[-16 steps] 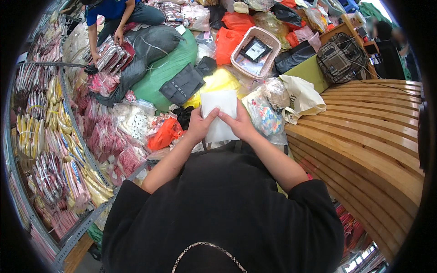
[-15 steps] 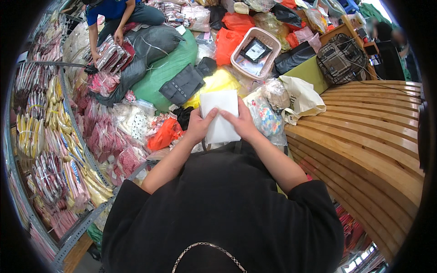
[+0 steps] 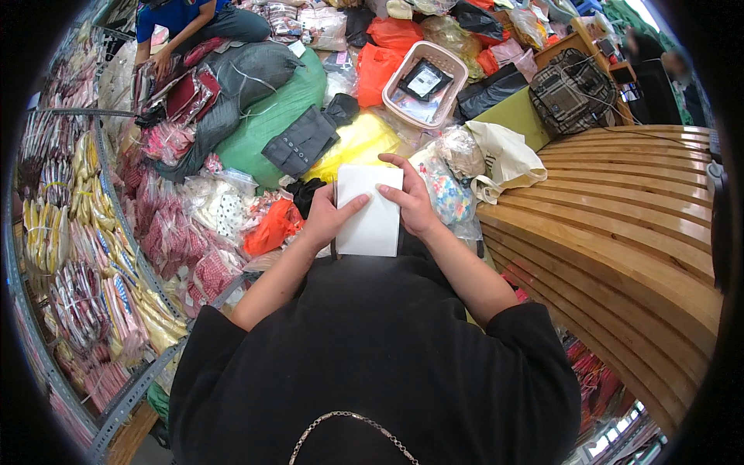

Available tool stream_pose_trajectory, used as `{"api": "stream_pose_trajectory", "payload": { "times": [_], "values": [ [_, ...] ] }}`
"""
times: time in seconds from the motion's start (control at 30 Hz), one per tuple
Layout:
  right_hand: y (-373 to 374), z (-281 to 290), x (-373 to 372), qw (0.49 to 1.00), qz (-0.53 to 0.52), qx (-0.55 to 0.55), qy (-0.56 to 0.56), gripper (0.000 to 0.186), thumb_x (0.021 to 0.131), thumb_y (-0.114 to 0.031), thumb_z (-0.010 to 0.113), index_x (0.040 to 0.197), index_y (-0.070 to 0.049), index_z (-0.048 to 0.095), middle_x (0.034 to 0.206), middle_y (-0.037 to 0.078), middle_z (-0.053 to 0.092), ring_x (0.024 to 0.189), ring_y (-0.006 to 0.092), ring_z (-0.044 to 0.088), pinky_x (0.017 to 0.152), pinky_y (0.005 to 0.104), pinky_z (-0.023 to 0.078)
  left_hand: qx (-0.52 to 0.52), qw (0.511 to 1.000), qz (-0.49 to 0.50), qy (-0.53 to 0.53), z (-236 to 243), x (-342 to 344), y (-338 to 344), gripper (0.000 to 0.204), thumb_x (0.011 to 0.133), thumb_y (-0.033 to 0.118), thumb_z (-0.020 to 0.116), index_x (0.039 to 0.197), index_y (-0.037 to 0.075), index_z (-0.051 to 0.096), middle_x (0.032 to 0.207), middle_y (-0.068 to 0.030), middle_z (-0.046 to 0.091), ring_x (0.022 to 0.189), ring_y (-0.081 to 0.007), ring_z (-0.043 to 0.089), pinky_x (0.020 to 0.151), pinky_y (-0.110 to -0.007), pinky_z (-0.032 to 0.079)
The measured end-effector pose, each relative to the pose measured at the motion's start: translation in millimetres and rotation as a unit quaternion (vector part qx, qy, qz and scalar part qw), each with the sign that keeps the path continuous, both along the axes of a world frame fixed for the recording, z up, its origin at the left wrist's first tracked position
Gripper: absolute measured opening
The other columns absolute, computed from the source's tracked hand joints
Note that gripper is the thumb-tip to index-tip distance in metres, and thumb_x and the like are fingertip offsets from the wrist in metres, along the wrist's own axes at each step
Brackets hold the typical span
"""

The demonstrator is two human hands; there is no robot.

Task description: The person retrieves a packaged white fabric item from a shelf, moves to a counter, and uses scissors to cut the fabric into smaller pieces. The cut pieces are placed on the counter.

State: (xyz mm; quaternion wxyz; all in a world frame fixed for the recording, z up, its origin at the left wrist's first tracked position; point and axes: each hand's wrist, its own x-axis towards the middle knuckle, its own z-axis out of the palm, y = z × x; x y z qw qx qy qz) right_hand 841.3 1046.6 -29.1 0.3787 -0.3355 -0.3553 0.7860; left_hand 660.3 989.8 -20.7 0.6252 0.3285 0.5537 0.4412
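Note:
A stack of blank white sheets (image 3: 367, 221) is held upright in front of my chest, between both hands. My left hand (image 3: 329, 217) grips its left edge, thumb lying across the front. On the other edge, my right hand (image 3: 413, 201) has its thumb on the face of the stack, while its index finger curls above the upper right corner. The fingers behind the stack are hidden. Just beyond it lie a yellow plastic bag (image 3: 364, 143) and a dark grey folded cloth bag (image 3: 301, 142).
A pink basket (image 3: 390, 91) holds a black packet. Slatted wooden boards (image 3: 620, 209) fill the right side; a cream tote bag (image 3: 508, 159) lies beside them. Metal shelving (image 3: 128, 225) with bagged goods stands left. Another person (image 3: 182, 27) handles packets at the far left.
The stack has turned more upright and its sheets look squarer together. My right index finger has lifted over its top corner. The other person has lowered the packets.

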Motion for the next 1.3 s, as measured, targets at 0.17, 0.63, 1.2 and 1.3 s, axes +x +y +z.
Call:
{"api": "stream_pose_trajectory", "payload": {
  "times": [0.17, 0.63, 1.2, 1.3],
  "values": [
    [-11, -6, 0, 0.999, -0.031, 0.019, -0.012, 0.054, 0.089, -0.005, 0.062, 0.138, -0.001, 0.040, 0.117, 0.011, 0.057, 0.106, 0.0160, 0.056, 0.093, 0.0300, 0.046, -0.004, 0.999, 0.016, -0.030, -1, -1, 0, 0.029, 0.094, 0.021, 0.067, 0.109, -0.004, 0.065, 0.093, -0.0074, 0.070, 0.076, -0.0103, 0.065, 0.069, -0.025, 0.052],
    [-20, -8, -14, 0.984, -0.135, 0.074, -0.087, 0.046, 0.098, -0.008, 0.055, 0.140, 0.000, 0.039, 0.119, 0.011, 0.058, 0.106, 0.0124, 0.056, 0.092, 0.0269, 0.046, 0.007, 0.996, 0.089, -0.006, 3, 16, -4, 0.026, 0.095, 0.022, 0.065, 0.096, -0.004, 0.069, 0.080, -0.0032, 0.070, 0.063, -0.0044, 0.060, 0.058, -0.020, 0.048],
    [-8, 3, -40, 0.933, -0.342, 0.016, -0.110, 0.028, 0.102, -0.013, 0.049, 0.126, 0.000, 0.045, 0.111, 0.011, 0.062, 0.100, 0.0146, 0.060, 0.087, 0.0287, 0.050, 0.070, 0.972, 0.144, -0.170, -14, 11, -3, 0.050, 0.087, 0.010, 0.071, 0.131, -0.005, 0.053, 0.120, -0.0102, 0.063, 0.105, -0.0155, 0.061, 0.093, -0.030, 0.049],
    [-5, 10, -42, 0.928, -0.367, -0.007, -0.062, 0.028, 0.102, -0.013, 0.051, 0.126, 0.000, 0.044, 0.112, 0.013, 0.062, 0.101, 0.0155, 0.059, 0.087, 0.0292, 0.049, 0.019, 0.938, 0.185, -0.294, -5, 12, -3, 0.050, 0.087, 0.010, 0.071, 0.132, -0.005, 0.052, 0.120, -0.0106, 0.063, 0.101, -0.0159, 0.063, 0.088, -0.029, 0.051]
  ]
}}
